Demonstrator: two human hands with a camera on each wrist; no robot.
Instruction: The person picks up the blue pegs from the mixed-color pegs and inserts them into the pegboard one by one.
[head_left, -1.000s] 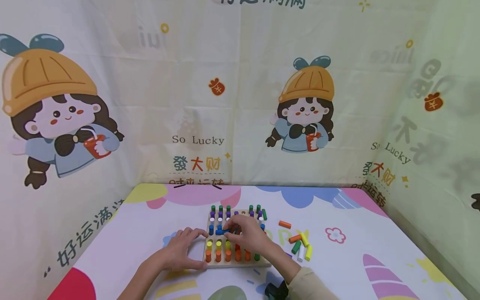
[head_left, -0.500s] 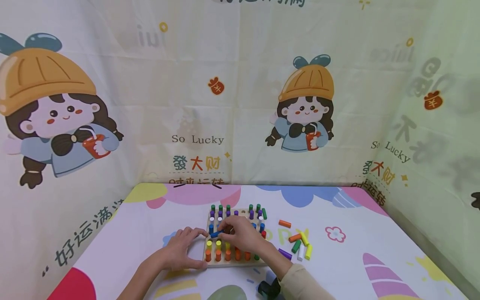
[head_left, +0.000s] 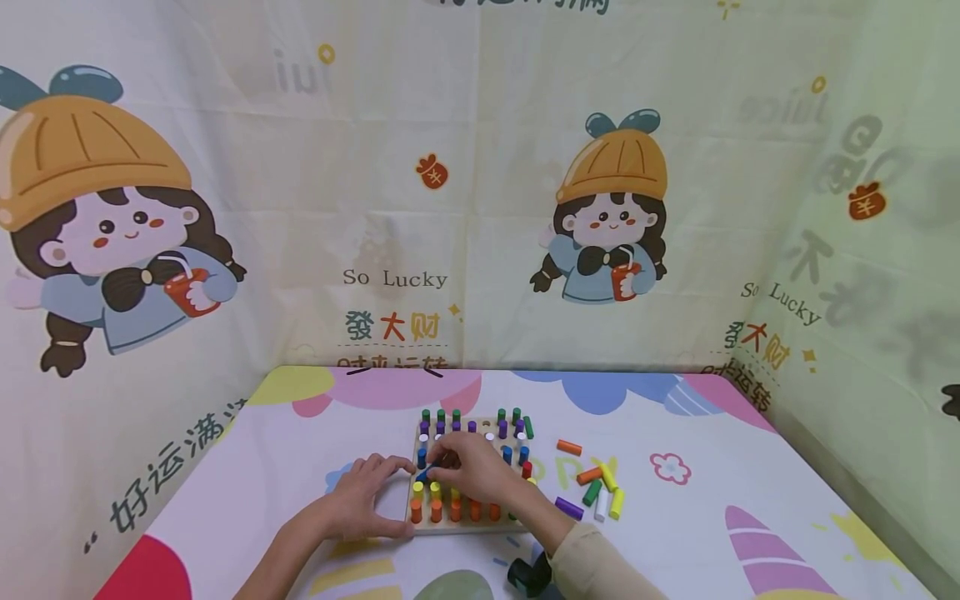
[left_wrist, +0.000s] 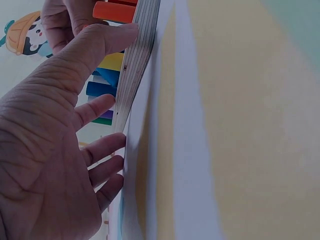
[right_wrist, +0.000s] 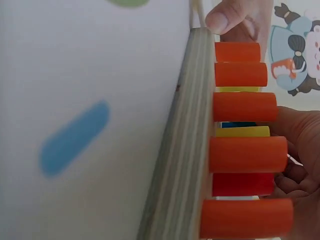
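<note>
A wooden pegboard [head_left: 450, 529] lies on the table with rows of coloured pegs standing in it. My right hand [head_left: 474, 468] reaches over its middle and pinches a blue peg [head_left: 423, 475]. That peg is tilted near the left edge, between the upright blue peg [head_left: 422, 457] and the yellow peg [head_left: 417, 490]; whether its tip is in a hole cannot be made out. My left hand [left_wrist: 45, 130] rests against the board's left side, thumb at the near corner, fingers spread and fairly straight. In the right wrist view, orange pegs [right_wrist: 245, 107] hide most of the fingertips.
Loose pegs lie right of the board: orange [head_left: 569, 447], purple [head_left: 569, 508], white [head_left: 602, 505], green [head_left: 592, 492] and yellow [head_left: 617, 505]. Another green peg [head_left: 528, 427] leans by the far right corner. A black object [head_left: 528, 576] is by the right sleeve [head_left: 600, 567].
My right hand has moved left across the board with the blue peg, which turned from lying flat to a tilt at the left column. The left hand has stayed in place.
</note>
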